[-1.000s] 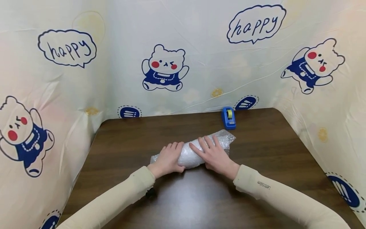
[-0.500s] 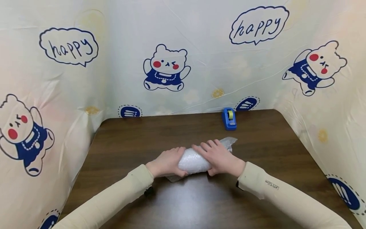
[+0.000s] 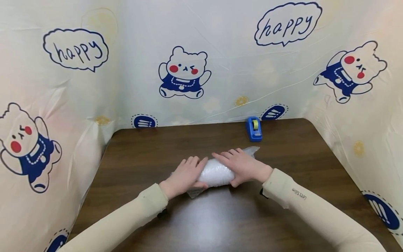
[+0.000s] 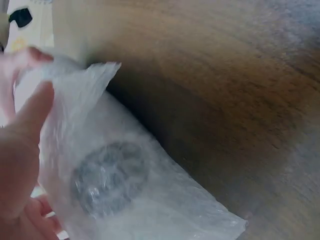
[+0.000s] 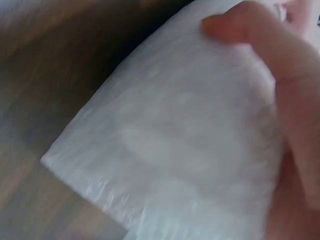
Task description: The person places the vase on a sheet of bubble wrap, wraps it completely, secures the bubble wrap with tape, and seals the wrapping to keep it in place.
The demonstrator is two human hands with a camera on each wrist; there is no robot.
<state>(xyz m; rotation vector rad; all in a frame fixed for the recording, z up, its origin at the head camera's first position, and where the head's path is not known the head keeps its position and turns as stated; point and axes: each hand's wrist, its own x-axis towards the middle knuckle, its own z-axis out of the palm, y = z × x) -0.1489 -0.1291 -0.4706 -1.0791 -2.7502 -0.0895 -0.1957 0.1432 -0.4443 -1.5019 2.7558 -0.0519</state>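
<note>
Both hands hold a cylinder-shaped bundle in bubble wrap (image 3: pixel 217 173), slanting across the middle of the table. My left hand (image 3: pixel 185 175) curls over its left part, thumb on the near side. Over its right part lies my right hand (image 3: pixel 242 166), fingers on top and thumb at the near side. Loose wrap sticks out past the right hand, and a flap (image 3: pixel 196 192) shows below the left. A dark round end (image 4: pixel 110 177) shows through the wrap in the left wrist view. In the right wrist view, the bubble-wrapped bundle (image 5: pixel 190 120) has a pale end under the wrap.
A blue tape dispenser (image 3: pixel 254 129) with a yellow roll stands at the back edge of the brown wooden table (image 3: pixel 141 150). Printed cloth (image 3: pixel 226 63) with cartoon bears hangs behind the table and at both sides.
The wrapped bundle has rolled under the hands, and a loose flap has come out beneath the left hand. My right hand has shifted slightly right along the bundle. The tape dispenser stays put.
</note>
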